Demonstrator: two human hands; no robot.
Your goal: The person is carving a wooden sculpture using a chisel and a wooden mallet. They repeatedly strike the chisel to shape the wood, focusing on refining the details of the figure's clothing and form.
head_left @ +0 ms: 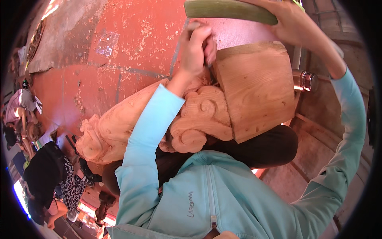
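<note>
A large pale wooden carving [199,115] lies across my crossed legs. Its scrolls are in the middle, a plain smooth block [256,87] forms the right end, and a longer carved part reaches left. Above the scrolls, my left hand [197,49] is closed round a slim tool that looks like a chisel; its thin dark shaft runs down toward the wood, and its tip is hidden. My right hand [289,20] grips one end of a thick greenish wooden mallet [230,10], raised beyond the block and pointing left. The mallet is apart from the left hand.
Wood shavings [147,34] are scattered over the red tiled floor [99,85]. To the right of the block lies a shiny metal flask [306,81], beside a wooden slatted surface [314,123]. Other people [45,175] sit at the far left.
</note>
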